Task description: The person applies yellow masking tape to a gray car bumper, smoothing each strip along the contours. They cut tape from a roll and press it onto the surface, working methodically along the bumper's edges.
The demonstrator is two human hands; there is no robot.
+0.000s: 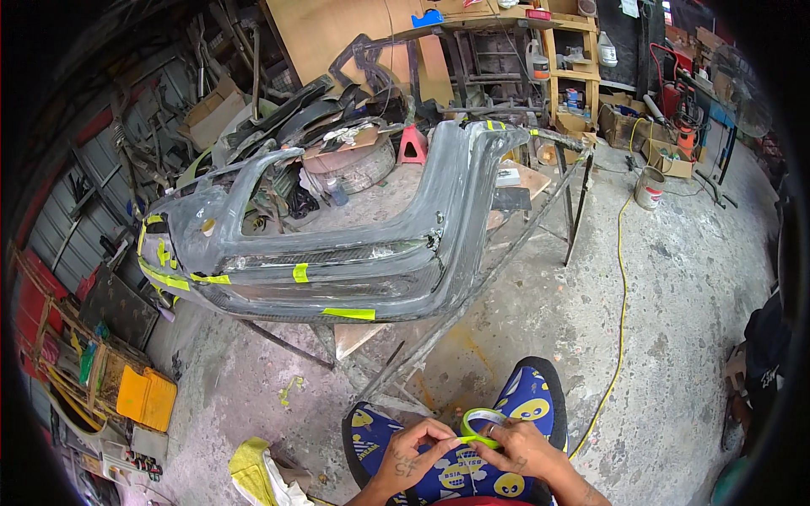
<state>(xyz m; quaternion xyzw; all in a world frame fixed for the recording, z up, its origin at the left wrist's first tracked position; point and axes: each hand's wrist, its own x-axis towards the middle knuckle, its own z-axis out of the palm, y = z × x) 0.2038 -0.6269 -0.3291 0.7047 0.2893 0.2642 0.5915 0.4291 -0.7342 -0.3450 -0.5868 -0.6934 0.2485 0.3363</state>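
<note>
Left hand (413, 456): thumb and fingertips pinched on the tape's free end (467, 439).
Right hand (521, 448): grasping the lime-green tape roll (465, 427), fingers at its rim.
Tape roll position: between both hands, above the wearer's blue patterned legwear (531, 396); a short length spans toward the left hand.
Bumper cover (337, 244): grey, sanded-looking, resting on a metal stand (579, 209) ahead of the wearer; several lime tape pieces (348, 314) adhered.
Concrete floor (675, 295): stained; yellow cable (623, 295) along right side, near a bucket (649, 189).
</note>
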